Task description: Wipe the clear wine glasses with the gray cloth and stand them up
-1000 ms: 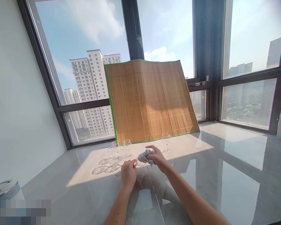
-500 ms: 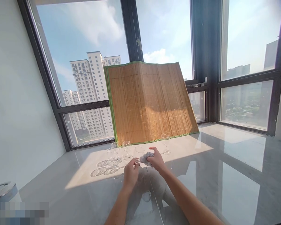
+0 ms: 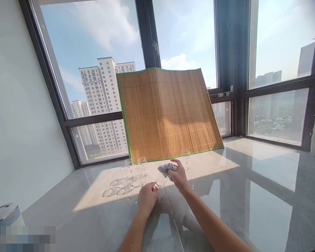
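My left hand (image 3: 147, 195) is closed around a clear stemmed glass (image 3: 159, 181), whose faint outline shows just past my fingertips; most of it is hidden or too transparent to make out. In my right hand (image 3: 179, 176) a crumpled grey cloth (image 3: 168, 170) is pinched, held up and apart from that glass. Several clear stemmed glasses (image 3: 125, 172) stand grouped to the left of my left hand, casting shadows on the stone surface. Beyond my right hand, a single stemmed glass (image 3: 186, 160) stands upright near the mat.
A bamboo mat (image 3: 170, 112) with green edging leans against the dark window frame (image 3: 149, 33). The glossy grey surface (image 3: 99, 227) reflects the windows. At the lower left sits a lidded container (image 3: 5, 213), partly blurred out.
My right hand has lifted the cloth up, away from the glass in my left hand. That glass has come lower and its angle has changed. The standing glasses have not moved.
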{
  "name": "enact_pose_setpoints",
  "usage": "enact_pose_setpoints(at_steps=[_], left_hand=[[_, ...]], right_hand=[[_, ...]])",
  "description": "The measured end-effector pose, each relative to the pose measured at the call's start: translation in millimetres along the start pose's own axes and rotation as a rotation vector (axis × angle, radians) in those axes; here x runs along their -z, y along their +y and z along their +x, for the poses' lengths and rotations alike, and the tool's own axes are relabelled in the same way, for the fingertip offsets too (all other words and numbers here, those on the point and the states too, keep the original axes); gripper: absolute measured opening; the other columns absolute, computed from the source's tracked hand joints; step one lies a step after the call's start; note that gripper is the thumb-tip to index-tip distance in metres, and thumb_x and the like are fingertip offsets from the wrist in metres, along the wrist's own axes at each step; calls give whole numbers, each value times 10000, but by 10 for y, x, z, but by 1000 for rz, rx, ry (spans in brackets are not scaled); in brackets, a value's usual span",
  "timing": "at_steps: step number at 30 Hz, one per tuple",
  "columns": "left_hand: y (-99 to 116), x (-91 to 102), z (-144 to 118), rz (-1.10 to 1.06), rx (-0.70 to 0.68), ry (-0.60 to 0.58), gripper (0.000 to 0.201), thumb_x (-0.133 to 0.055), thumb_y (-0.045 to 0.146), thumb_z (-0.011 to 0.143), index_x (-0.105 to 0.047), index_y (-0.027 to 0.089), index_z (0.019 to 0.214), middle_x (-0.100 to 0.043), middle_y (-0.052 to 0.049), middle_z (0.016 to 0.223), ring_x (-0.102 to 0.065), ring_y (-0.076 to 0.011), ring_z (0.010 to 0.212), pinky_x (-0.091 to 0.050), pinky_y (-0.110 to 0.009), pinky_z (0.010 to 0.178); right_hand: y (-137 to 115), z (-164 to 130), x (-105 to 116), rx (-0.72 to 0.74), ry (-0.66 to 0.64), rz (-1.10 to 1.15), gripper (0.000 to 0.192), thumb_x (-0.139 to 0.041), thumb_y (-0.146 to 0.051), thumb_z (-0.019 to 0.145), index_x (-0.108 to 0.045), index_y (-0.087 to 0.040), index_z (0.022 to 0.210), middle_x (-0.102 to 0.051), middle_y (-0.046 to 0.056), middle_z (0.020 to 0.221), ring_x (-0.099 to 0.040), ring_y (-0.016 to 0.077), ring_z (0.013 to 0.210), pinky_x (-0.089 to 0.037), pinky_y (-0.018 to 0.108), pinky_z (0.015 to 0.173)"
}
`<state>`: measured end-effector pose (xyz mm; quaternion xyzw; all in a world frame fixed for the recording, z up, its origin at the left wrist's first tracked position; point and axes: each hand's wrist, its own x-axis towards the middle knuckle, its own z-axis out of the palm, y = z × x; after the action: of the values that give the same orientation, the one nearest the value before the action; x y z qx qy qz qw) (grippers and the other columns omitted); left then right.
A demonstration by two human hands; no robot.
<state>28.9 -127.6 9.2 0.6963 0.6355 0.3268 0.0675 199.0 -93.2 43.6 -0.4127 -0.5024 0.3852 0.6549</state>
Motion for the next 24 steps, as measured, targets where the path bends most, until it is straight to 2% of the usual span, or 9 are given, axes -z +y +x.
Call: enact_pose_setpoints(at_steps=[3, 6, 8, 12, 14, 17, 19, 22, 24], left_hand=[[2, -6, 21, -105, -15, 83, 181, -520, 221, 820, -575, 188, 650, -550, 10, 624, -464, -128, 616, -263, -235, 585], [-9, -2, 64, -295, -10, 227, 196, -541, 312, 828, -593, 184, 690, -559, 3, 681, -489, -138, 676, -337, -237, 638], [-9, 10, 90, -428, 0, 267, 241, -584, 384, 808, -612, 173, 695, -552, 0, 686, -487, -140, 680, -358, -244, 649], [21, 47, 106, -667, 26, 163, 370, -594, 514, 791, -631, 154, 716, -478, 25, 589, -411, -119, 580, -313, -243, 562], [38, 65, 102, -729, 61, 175, 413, -590, 559, 782, -610, 154, 706, -477, 26, 591, -403, -114, 577, -304, -240, 554], [43, 88, 101, -733, 144, 254, 451, -586, 600, 759, -539, 169, 635, -471, 32, 587, -390, -106, 574, -298, -237, 552], [31, 99, 106, -715, 179, 276, 449, -572, 601, 761, -515, 178, 623, -476, 33, 583, -397, -107, 571, -305, -238, 559], [-3, 101, 114, -634, 229, 265, 437, -522, 588, 790, -492, 191, 608, -484, 31, 564, -414, -115, 550, -309, -247, 560], [-27, 81, 111, -536, 241, 229, 413, -500, 557, 808, -489, 198, 605, -498, 26, 555, -428, -122, 535, -302, -251, 553]], right_hand=[[43, 54, 43, 25, 130, -98, 509, -557, -198, 624, -493, -198, 1130, -595, -7, 778, -500, 119, 556, -387, 232, 503], [135, 69, 41, -18, 131, -193, 505, -547, -169, 619, -485, -214, 1119, -593, -14, 775, -512, 120, 561, -394, 231, 513], [210, 46, -2, -62, 42, -239, 526, -541, -135, 600, -481, -215, 1116, -569, -37, 723, -496, 111, 533, -377, 219, 493], [314, -44, -122, -115, -244, -316, 559, -539, -56, 520, -515, -212, 1056, -479, -91, 575, -448, 98, 478, -320, 192, 443], [307, -77, -144, -179, -354, -297, 548, -541, -51, 509, -521, -215, 1031, -453, -102, 527, -434, 97, 457, -326, 190, 432], [233, -81, -105, -335, -441, -181, 538, -553, -100, 541, -506, -220, 1064, -469, -97, 516, -463, 112, 435, -386, 216, 425], [171, -65, -57, -375, -458, -100, 545, -553, -136, 559, -499, -214, 1095, -514, -73, 551, -504, 131, 446, -421, 240, 428], [80, -53, -4, -331, -447, -10, 572, -531, -164, 580, -491, -204, 1149, -557, -43, 609, -524, 140, 475, -432, 251, 439], [16, -62, 7, -257, -427, 6, 609, -521, -160, 584, -489, -203, 1190, -533, -54, 604, -497, 124, 475, -408, 232, 443]])
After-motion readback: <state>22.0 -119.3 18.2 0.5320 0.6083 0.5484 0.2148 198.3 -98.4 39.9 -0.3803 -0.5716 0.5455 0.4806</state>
